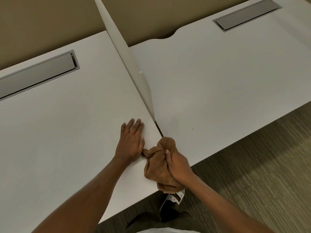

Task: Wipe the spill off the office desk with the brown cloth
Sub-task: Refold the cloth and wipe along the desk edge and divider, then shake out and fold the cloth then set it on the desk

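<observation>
The brown cloth [159, 163] is bunched in the right hand [179, 167], which grips it tightly at the near corner of the left desk [58, 132], over the gap to the right desk [218, 78]. The left hand [131, 142] lies flat and open beside it, fingers spread. A white divider [133, 64] rises between the desks; carpet [260, 174] lies past the near edges.

White office desk [67, 132] under flat left hand [130, 143] and bunched brown cloth [159, 165]
</observation>
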Demonstrator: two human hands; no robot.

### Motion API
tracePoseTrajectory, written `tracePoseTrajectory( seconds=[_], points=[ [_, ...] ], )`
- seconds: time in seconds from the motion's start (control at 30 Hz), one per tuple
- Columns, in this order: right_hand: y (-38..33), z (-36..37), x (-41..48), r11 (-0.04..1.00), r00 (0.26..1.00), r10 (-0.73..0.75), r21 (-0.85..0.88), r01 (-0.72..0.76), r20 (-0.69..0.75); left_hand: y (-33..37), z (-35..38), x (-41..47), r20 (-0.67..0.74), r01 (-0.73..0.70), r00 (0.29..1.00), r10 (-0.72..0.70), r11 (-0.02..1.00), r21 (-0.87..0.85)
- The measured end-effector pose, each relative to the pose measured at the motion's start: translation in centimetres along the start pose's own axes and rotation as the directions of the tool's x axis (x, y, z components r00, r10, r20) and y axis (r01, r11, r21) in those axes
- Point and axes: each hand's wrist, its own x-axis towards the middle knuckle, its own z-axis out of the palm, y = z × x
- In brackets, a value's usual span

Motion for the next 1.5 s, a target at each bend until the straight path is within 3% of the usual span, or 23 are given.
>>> tracePoseTrajectory(
  seconds=[0.5, 0.83, 1.2, 1.37, 1.5],
  points=[
    [-1.2, -0.3, 1.3, 0.999, 0.999, -0.007, 0.047, 0.005, 0.034, -0.2, 0.2, 0.1, -0.001, 0.003, 1.000, -0.003, 1.000, 0.004],
    [-5.3, 0.6, 7.7, 0.984, 0.987, -0.137, -0.126, 0.126, -0.085, -0.1, 0.0, -0.2, -0.062, 0.005, 0.998, -0.012, 0.994, -0.112],
    [-2.7, 0.6, 4.3, 0.981, 0.988, -0.122, -0.165, 0.105, -0.096, 1.0, -0.4, -1.2, -0.109, 0.030, 0.994, -0.032, 0.999, -0.020],
    [-1.8, 0.7, 2.3, 0.981, 0.991, -0.077, -0.188, 0.055, -0.110, 3.5, 1.1, -3.9, -0.237, 0.133, 0.956, -0.170, 0.977, -0.165],
    [-0.6, 0.9, 0.5, 0.984, 0.982, -0.047, -0.176, 0.014, -0.185, 6.7, 0.8, -4.8, -0.137, 0.187, 0.961, -0.238, 0.932, -0.309]
  ],
)
